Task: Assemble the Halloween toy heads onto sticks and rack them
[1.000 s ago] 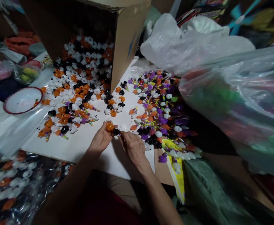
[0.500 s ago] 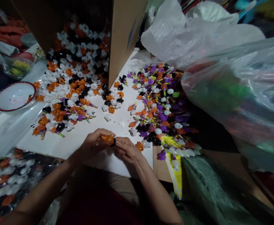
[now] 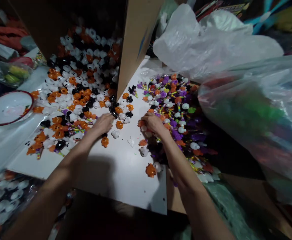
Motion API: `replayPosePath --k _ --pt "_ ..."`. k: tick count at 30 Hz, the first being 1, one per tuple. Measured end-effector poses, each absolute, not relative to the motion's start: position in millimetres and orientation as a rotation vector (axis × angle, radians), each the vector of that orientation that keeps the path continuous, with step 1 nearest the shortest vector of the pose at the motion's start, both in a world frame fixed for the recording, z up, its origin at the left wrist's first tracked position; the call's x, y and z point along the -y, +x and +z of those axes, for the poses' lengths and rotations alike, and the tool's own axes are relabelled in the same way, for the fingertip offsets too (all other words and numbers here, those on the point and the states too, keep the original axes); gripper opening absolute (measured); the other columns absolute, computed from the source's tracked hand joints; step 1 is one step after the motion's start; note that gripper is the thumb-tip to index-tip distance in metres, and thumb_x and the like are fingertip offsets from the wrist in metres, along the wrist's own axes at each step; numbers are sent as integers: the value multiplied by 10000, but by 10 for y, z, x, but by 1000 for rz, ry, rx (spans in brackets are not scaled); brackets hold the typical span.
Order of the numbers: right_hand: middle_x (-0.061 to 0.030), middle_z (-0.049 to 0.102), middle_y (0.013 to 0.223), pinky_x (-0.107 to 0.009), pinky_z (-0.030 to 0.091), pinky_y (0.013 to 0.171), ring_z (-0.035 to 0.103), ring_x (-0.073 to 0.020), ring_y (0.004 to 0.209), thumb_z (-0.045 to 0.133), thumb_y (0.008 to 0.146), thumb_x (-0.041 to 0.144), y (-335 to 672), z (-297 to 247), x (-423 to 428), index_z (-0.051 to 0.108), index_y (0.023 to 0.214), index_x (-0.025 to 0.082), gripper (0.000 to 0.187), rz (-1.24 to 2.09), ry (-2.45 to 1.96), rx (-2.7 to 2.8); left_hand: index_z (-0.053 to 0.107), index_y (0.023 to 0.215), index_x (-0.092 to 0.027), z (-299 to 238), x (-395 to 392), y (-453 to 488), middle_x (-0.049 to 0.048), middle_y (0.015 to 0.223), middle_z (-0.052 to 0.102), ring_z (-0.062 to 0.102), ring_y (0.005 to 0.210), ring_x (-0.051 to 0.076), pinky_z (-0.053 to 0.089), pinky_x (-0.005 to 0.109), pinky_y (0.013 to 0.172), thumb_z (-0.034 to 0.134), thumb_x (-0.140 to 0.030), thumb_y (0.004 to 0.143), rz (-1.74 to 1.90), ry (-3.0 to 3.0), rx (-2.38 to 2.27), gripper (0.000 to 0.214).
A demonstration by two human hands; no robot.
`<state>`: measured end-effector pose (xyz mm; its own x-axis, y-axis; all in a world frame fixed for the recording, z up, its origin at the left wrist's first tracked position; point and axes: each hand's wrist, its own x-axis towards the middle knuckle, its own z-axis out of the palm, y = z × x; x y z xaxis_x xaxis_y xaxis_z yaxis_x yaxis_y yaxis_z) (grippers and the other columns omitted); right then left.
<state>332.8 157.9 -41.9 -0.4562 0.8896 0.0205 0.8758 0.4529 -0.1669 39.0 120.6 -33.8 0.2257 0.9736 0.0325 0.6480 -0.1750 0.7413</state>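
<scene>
My left hand (image 3: 103,122) reaches forward over the white board (image 3: 121,173), fingers curled down at the edge of the pile of orange, black and white toy pieces (image 3: 73,90). An orange piece (image 3: 105,141) lies just below it. My right hand (image 3: 152,122) reaches into the pile of purple, orange and white pieces with coloured sticks (image 3: 173,106), fingers bent onto them. What either hand grips is hidden under the fingers. A loose orange piece (image 3: 150,170) lies near the board's front edge.
A tipped cardboard box (image 3: 133,43) spills pieces at the back. Large plastic bags (image 3: 255,110) crowd the right side. A white bowl with a red rim (image 3: 7,107) sits at left. A bag of more pieces (image 3: 3,196) lies at lower left.
Both hands were together near the board's front, holding an orange piece and a black one. They have parted and reached forward, the left to the left pile, the right to the right pile.
</scene>
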Motion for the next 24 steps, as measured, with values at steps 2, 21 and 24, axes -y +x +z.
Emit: replayPosePath --k 2,21,24 --pt "-82 679 880 -227 390 754 598 -162 864 583 792 2 3358 -466 -1749 709 870 135 200 271 -1529 2669 622 702 -207 -521 -1382 581 77 809 607 566 901 282 417 419 934 650 -104 629 641 1898 -1452 129" --pt "-49 627 766 -307 325 707 541 -187 724 489 961 146 2654 158 247 620 1118 142 205 -188 -1242 2585 713 817 -159 -251 99 862 31 716 643 545 602 140 415 249 561 531 -700 791 1148 1124 -1384 571" --pt "-47 621 784 -313 314 715 529 -191 736 496 954 134 2676 214 311 605 1145 144 220 -252 -1230 2643 711 718 -169 -237 119 907 28 691 640 545 636 145 419 256 623 528 -644 829 1227 1238 -1471 520"
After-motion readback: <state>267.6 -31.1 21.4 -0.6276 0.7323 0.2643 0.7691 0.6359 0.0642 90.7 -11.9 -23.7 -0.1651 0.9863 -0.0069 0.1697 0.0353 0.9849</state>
